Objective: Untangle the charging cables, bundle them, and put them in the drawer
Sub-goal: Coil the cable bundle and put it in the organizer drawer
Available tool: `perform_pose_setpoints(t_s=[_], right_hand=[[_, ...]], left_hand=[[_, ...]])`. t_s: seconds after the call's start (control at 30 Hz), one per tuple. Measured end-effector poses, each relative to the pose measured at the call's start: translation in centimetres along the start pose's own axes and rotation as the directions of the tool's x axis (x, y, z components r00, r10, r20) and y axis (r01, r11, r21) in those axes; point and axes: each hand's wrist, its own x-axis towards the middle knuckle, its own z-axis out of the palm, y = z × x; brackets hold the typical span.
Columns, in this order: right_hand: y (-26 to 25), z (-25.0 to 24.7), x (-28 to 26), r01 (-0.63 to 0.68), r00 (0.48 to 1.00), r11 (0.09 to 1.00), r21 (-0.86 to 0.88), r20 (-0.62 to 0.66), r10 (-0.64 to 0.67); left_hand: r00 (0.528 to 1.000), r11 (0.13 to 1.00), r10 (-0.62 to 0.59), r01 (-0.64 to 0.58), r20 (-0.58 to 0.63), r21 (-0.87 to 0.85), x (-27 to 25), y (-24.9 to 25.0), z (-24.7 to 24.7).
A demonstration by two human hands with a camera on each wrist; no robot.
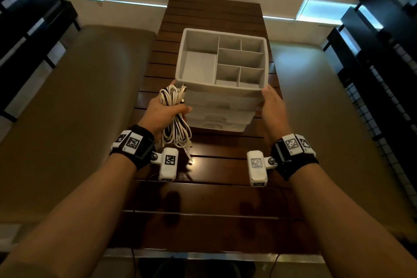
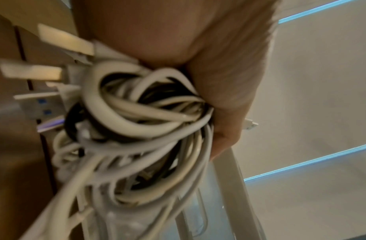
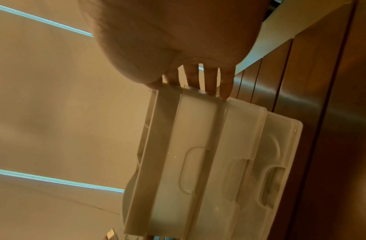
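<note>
My left hand (image 1: pixel 162 115) grips a coiled bundle of white and dark charging cables (image 1: pixel 178 133), plugs sticking out at the top and loose ends hanging below. It hovers at the front left corner of the white drawer unit (image 1: pixel 225 99), knuckles close to the rim. My right hand (image 1: pixel 273 104) lies flat against the unit's right side, thumb at the top rim. In the left wrist view the cables (image 2: pixel 147 123) fill my left hand (image 2: pixel 219 65). In the right wrist view straight fingers (image 3: pixel 210 81) press on the drawer unit (image 3: pixel 198 129), its three drawer fronts pushed in.
The unit stands on a dark slatted wooden table (image 1: pixel 214 198) and has an open top tray with several bare compartments. Beige padded benches (image 1: pixel 79 119) flank the table on both sides. Dark shelving (image 1: pixel 383 63) lines the right edge.
</note>
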Motion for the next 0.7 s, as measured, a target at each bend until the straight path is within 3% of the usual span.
perform_pose_setpoints(t_s=[0.17, 0.23, 0.27, 0.33, 0.43, 0.57, 0.7], right_hand=[[0.6, -0.3, -1.2, -0.059, 0.991, 0.988, 0.145, -0.111, 0.075], [1.9, -0.4, -2.2, -0.220, 0.926, 0.944, 0.246, -0.252, 0.281], [2.6, -0.1, -3.0, -0.320, 0.881, 0.898, 0.301, -0.255, 0.399], [4.2, 1.3, -4.9, -0.522, 0.825, 0.799, 0.298, -0.063, 0.562], [6.0, 4.9, -6.1, -0.610, 0.792, 0.739, 0.285, 0.187, 0.581], [6.0, 8.2, -4.6, -0.612, 0.780, 0.624, 0.486, 0.238, 0.579], [5.3, 9.4, -3.1, -0.624, 0.761, 0.534, 0.570, 0.288, 0.581]], left_hand=[[1.000, 0.998, -0.009, 0.008, -0.018, -0.070, -0.3, -0.5, -0.5], [0.996, 0.995, -0.009, 0.000, -0.092, -0.099, -0.6, -0.4, -1.0], [0.992, 0.994, 0.013, -0.027, -0.128, -0.105, -0.8, -0.1, -1.3], [0.986, 0.988, 0.090, -0.107, -0.144, -0.115, -1.2, 1.0, -1.4], [0.978, 0.978, 0.138, -0.158, -0.154, -0.134, -0.6, 2.7, -0.6], [0.958, 0.985, 0.053, -0.096, -0.282, -0.142, 2.0, 3.7, 0.7], [0.957, 0.996, 0.041, -0.062, -0.286, -0.066, 3.6, 3.8, 1.0]])
